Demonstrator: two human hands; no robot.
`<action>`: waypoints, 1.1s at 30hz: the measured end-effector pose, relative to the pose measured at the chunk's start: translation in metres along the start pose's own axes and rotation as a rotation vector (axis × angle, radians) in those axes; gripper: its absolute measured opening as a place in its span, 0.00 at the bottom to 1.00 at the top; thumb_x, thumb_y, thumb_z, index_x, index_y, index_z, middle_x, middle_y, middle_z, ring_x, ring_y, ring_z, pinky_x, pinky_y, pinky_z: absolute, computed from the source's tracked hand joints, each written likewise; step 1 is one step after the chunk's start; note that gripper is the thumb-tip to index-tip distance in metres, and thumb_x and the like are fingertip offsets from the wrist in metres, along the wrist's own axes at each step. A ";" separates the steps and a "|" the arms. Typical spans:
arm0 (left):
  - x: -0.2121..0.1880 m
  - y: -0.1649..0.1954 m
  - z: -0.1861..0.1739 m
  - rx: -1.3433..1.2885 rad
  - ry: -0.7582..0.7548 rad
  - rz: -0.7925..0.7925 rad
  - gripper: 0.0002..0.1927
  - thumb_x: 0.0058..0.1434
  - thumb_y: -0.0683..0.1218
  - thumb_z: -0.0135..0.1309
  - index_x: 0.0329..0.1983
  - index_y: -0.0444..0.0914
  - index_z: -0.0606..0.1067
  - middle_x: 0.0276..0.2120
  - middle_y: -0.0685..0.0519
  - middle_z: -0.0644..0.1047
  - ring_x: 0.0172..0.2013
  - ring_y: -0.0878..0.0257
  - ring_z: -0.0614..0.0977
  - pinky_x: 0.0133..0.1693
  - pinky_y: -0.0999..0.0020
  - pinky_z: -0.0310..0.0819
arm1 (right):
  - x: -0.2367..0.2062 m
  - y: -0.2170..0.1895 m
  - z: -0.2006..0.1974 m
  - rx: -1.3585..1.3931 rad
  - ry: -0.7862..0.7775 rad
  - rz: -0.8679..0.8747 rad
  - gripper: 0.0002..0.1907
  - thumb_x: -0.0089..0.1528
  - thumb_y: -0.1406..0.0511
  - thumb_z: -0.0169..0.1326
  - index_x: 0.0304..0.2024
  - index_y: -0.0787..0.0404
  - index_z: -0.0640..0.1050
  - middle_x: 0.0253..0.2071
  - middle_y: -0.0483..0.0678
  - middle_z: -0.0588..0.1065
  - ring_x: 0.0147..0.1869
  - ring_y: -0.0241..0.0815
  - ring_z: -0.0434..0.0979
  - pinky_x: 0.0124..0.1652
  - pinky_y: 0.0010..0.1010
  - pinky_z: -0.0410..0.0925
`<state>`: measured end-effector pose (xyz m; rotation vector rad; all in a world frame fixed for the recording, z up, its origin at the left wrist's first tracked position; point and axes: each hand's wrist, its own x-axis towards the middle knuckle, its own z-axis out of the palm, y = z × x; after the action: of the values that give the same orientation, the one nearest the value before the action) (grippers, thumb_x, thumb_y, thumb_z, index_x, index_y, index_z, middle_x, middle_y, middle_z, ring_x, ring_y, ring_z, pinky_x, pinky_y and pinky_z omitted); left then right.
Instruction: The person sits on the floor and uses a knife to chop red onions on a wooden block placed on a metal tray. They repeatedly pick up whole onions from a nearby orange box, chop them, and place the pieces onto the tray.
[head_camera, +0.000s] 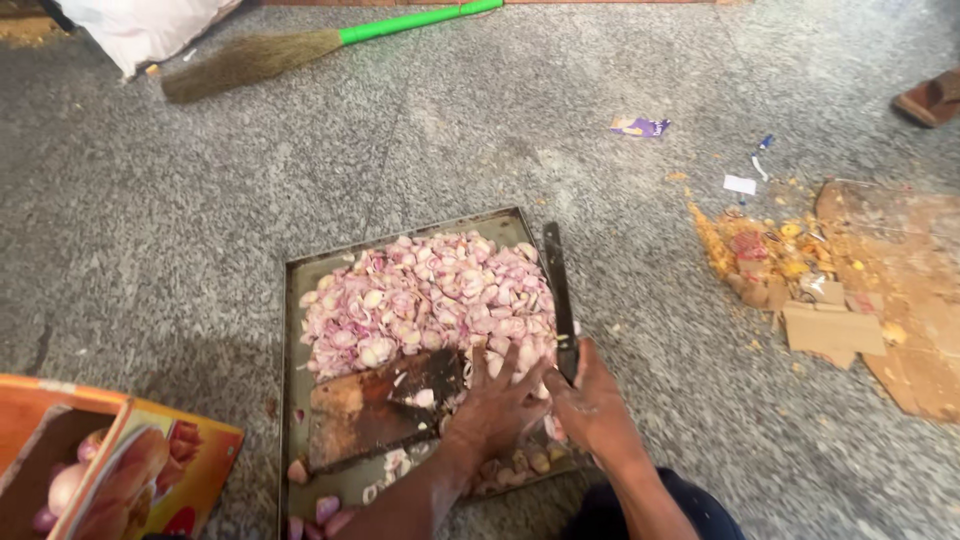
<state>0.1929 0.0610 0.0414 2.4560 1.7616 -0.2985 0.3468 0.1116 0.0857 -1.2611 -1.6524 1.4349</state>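
We work on a speckled grey stone floor (200, 220), rough and grainy. At far left sits an orange cardboard box (150, 470), glossy, with pale onions inside; above it lies a straw broom (250, 60) with a green handle. In the middle a dull square metal tray (292, 330) holds a heap of chopped pink onion pieces (420, 295) and a worn wooden board (360, 410). Our left hand (495, 405) lies spread flat, fingers released, on the pieces at the board's edge. Our right hand (590, 405) is clenched round the handle of a long dark knife (557, 290) — its blade lies along the tray's right rim. Further right, torn brown cardboard scraps (835, 325) and yellow crumbs litter the floor
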 end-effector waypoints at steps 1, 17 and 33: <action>0.008 -0.006 -0.003 0.049 -0.020 -0.033 0.21 0.69 0.53 0.45 0.65 0.56 0.69 0.77 0.51 0.47 0.72 0.34 0.49 0.62 0.16 0.39 | -0.002 -0.001 -0.001 0.085 -0.020 0.028 0.21 0.60 0.61 0.57 0.52 0.63 0.70 0.23 0.49 0.71 0.19 0.38 0.68 0.20 0.34 0.66; 0.023 -0.133 -0.043 -0.245 -0.094 -0.388 0.24 0.70 0.61 0.43 0.69 0.62 0.67 0.77 0.58 0.51 0.75 0.47 0.53 0.69 0.22 0.34 | -0.002 -0.009 -0.003 0.224 -0.124 0.202 0.18 0.61 0.63 0.57 0.50 0.65 0.70 0.24 0.44 0.67 0.20 0.33 0.65 0.18 0.29 0.63; -0.106 -0.234 -0.004 -0.432 0.288 -0.622 0.10 0.64 0.49 0.57 0.45 0.44 0.84 0.47 0.45 0.83 0.50 0.48 0.85 0.54 0.48 0.80 | 0.028 0.005 0.014 0.024 -0.090 0.266 0.25 0.62 0.63 0.56 0.60 0.60 0.66 0.25 0.47 0.68 0.20 0.37 0.66 0.19 0.33 0.64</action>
<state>-0.0610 0.0397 0.0756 1.6779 2.3690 0.3799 0.3251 0.1321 0.0741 -1.4655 -1.5638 1.6854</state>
